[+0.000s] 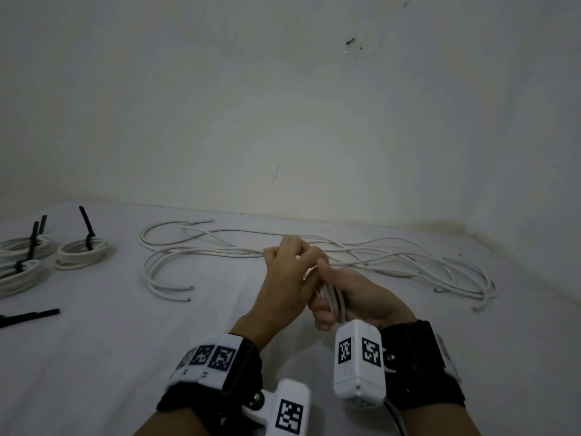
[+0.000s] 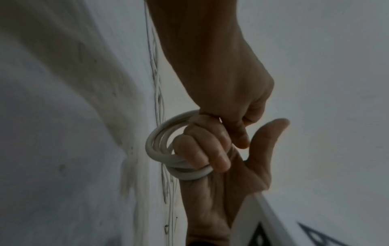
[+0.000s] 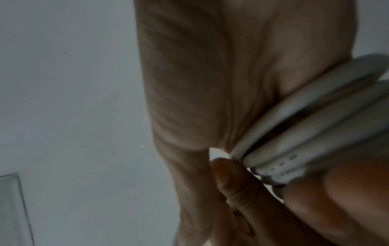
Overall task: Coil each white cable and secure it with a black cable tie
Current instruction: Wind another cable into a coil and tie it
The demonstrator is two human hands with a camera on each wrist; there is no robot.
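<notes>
A small coil of white cable hangs between my two hands above the white table. My right hand grips it, fingers curled through the loops and thumb sticking up. In the left wrist view the coil shows as a few stacked rings round the fingers of my right hand. My left hand pinches the coil's top from the left, where the left hand meets the rings. Close up, the coil fills the right side. No tie shows on it.
Several loose white cables sprawl across the table behind my hands, reaching far right. Three coils tied with black ties sit at the far left. Loose black ties lie at the left edge. A wall closes the back.
</notes>
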